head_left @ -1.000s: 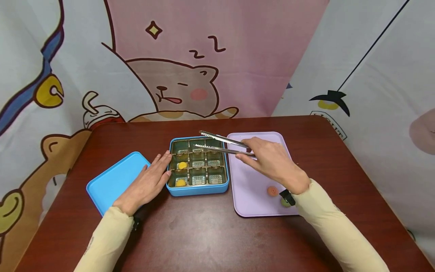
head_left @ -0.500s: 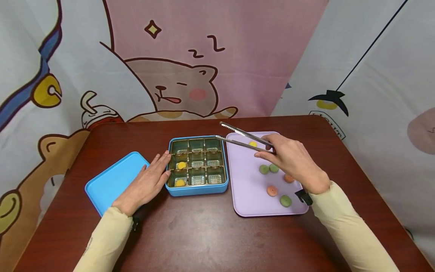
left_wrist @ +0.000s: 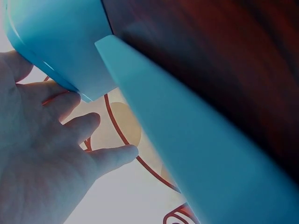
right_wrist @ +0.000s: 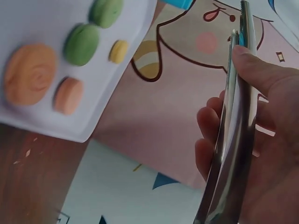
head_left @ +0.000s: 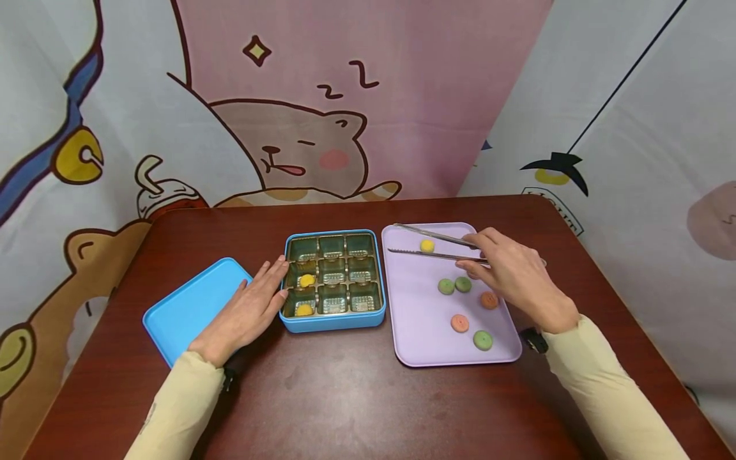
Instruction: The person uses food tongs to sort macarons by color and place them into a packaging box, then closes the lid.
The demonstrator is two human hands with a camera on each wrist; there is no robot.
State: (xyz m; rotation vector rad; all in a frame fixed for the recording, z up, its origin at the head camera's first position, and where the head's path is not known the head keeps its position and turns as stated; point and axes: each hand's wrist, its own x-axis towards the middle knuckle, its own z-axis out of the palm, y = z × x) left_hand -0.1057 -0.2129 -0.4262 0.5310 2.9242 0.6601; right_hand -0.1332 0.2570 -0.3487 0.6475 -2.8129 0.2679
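Observation:
My left hand (head_left: 241,316) rests its straight fingers against the left side of a blue box (head_left: 336,324). In the left wrist view, the fingertips meet the box's edge. The box has a clear divided insert, with a yellow macaron (head_left: 307,280) in its middle-left compartment and another yellow macaron (head_left: 304,310) in its front-left one. My right hand (head_left: 520,275) grips metal tongs (head_left: 445,257) over the lilac tray (head_left: 422,342). Their arms stand apart, tips pointing left, with a yellow macaron (head_left: 427,246) between the arms in the head view.
Several green and orange macarons, such as a green macaron (head_left: 483,340) and an orange macaron (head_left: 459,323), lie on the tray's middle and front. A blue lid (head_left: 192,306) lies left of the box, partly under my left forearm. A patterned cloth (head_left: 437,96) hangs behind the table.
My right hand has carried the tongs rightward from over the box to over the tray, and they are now lower, around the yellow macaron. My left hand has stayed at the box.

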